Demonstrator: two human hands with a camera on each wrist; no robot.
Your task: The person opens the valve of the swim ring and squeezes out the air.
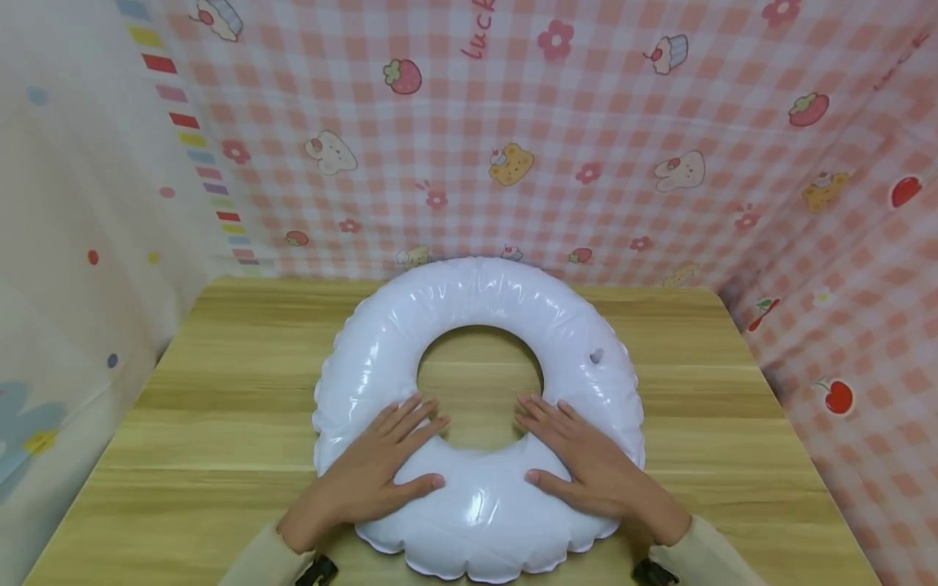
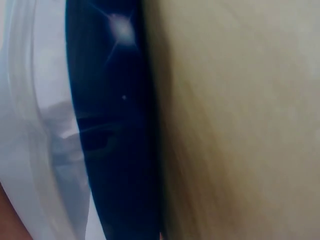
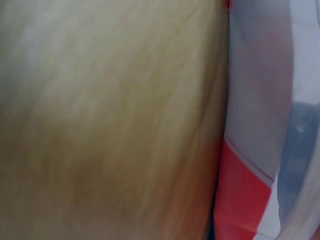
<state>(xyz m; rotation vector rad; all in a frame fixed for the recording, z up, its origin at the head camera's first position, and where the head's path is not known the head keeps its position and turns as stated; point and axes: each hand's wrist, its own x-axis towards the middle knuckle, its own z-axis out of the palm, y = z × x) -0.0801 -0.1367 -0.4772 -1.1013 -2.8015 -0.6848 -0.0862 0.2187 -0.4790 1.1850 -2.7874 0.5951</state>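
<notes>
Ring (image 1: 476,500), white, glossy and blown up, lies flat on the table (image 1: 220,391), its far edge near the table's back edge and its scalloped seam showing along the near side. Bare wood shows through the hole, and a small valve (image 1: 597,356) sits on the upper right of the ring.

Left hand (image 1: 381,464) rests palm down on the near left part of the ring, fingers straight and pointing toward the hole, their tips at its inner rim. Right hand (image 1: 582,464) mirrors it on the near right part. Both thumbs lie spread apart from the fingers, pointing toward each other across the near part of the ring. Neither hand grasps anything; both are released and laid on the surface.

Pale sleeves (image 1: 267,557) cover the forearms, with a dark device (image 1: 317,571) near each wrist. From the left wrist, a dark blue stretch (image 2: 112,125) shows on the ring's side, next to the wood; from the right wrist, a red patch (image 3: 241,192) shows there.

Behind the table hangs a pink checked cloth (image 1: 454,122) with strawberries, flowers and bears. A white curtain (image 1: 66,187) with coloured dots hangs at the left.
</notes>
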